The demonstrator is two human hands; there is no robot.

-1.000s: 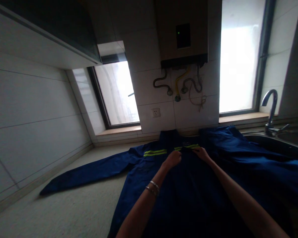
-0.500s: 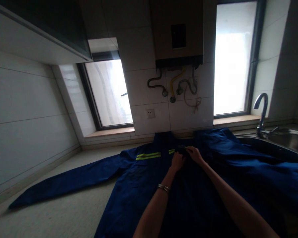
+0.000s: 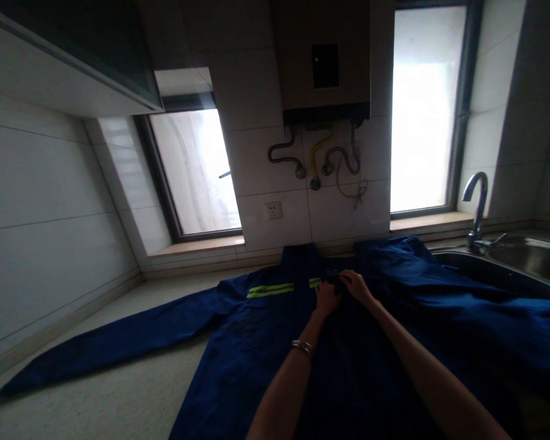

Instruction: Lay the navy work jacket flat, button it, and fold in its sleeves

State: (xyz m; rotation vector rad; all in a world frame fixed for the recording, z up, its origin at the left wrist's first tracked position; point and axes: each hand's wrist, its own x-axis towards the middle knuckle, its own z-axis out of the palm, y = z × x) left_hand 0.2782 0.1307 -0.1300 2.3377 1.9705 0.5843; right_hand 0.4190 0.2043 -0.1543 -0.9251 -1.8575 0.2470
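Observation:
A dark blue work jacket (image 3: 252,342) with yellow-green reflective stripes lies spread on the counter, its collar toward the wall and one sleeve stretched out to the left. On its chest, beside the shorter stripe, my left hand (image 3: 327,297) is closed with the fingers pinching dark, bunched cloth. My right hand (image 3: 355,286) meets it from the right, its fingertips also closed on the jacket there. What exactly lies between the fingertips is too dark to make out. More blue cloth (image 3: 444,299) lies in folds to the right, reaching over the sink's edge.
The counter (image 3: 96,406) shows at the left. At the right stand a curved faucet (image 3: 479,201) and a steel sink (image 3: 543,258). A water heater (image 3: 323,61) with hoses hangs on the tiled wall above a socket (image 3: 273,210), between two windows.
The view has shifted slightly, so the surroundings sit a little further left. Both hands stay at the same spot on the jacket, with only small finger movement.

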